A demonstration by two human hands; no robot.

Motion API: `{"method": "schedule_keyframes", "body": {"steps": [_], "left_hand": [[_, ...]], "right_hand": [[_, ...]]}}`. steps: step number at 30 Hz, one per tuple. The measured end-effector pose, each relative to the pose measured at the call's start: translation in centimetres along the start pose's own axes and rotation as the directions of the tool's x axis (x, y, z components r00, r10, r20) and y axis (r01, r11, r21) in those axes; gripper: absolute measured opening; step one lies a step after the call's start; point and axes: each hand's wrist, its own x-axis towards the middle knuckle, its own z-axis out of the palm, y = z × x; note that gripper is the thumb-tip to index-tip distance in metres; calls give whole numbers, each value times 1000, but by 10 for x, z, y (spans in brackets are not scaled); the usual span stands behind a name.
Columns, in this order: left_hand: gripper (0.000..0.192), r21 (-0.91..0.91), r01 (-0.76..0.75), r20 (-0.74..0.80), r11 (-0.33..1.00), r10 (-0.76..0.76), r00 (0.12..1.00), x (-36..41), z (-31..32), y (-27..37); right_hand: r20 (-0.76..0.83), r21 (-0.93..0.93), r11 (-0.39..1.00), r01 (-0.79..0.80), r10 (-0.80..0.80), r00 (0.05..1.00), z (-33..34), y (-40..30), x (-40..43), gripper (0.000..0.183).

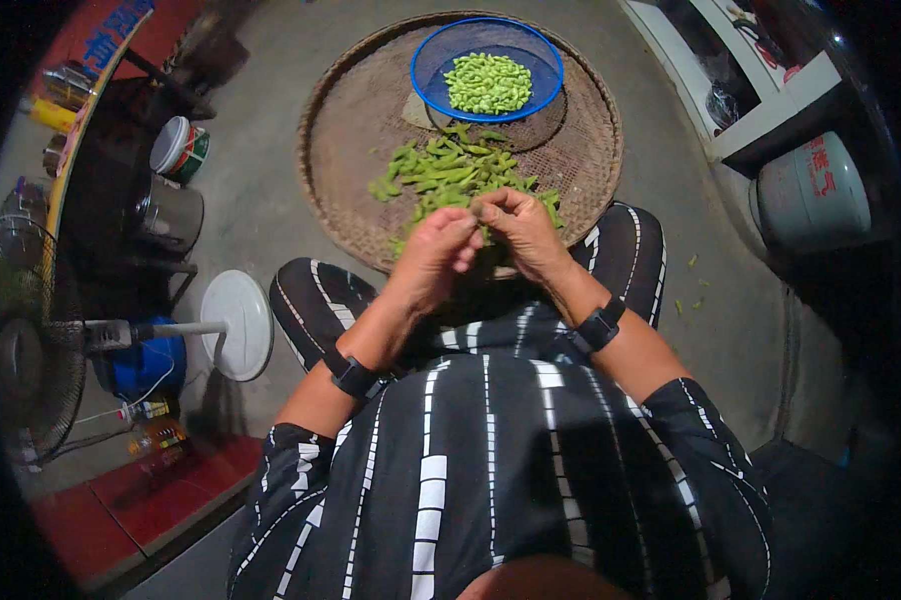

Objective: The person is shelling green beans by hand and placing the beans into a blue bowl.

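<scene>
Over the near part of a round woven bamboo tray [345,97], my left hand [444,246] and my right hand [524,231] meet at the fingertips. Thumbs and forefingers pinch a small bean pod between them, mostly hidden by the fingers. Just beyond and below the hands lies a loose heap of green soybean pods [454,169]. At the tray's far side sits a blue-rimmed mesh basket [429,88], holding a pile of shelled green beans [488,84].
My knees flank the tray's near edge. On the left stand a pedestal fan with a white round base [237,325], a lidded paint bucket [180,148], a metal pot [171,214] and a blue container [150,364]. A gas cylinder [814,191] is on the right, beside a white-framed cabinet [780,112].
</scene>
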Motion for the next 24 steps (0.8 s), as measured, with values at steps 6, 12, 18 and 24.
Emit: {"method": "schedule_keyframes", "body": {"steps": [6, 12, 18, 24], "left_hand": [[19, 420, -317, -99, 850, 390, 915, 8, -5, -8], [20, 819, -495, 218, 289, 642, 735, 3, -8, 3], [18, 625, -366, -23, 689, 486, 874, 4, -4, 3], [10, 108, -11, -152, 994, 28, 988, 4, -9, 4]], "right_hand": [[-31, -100, 993, 69, -72, 997, 9, -3, 2, 25], [101, -512, 859, -22, 86, 991, 1, -3, -1, 46], [158, -552, 821, 147, -71, 985, -4, 10, 4, 39], [230, -730, 619, 289, -176, 957, -5, 2, 1, 30]]}}
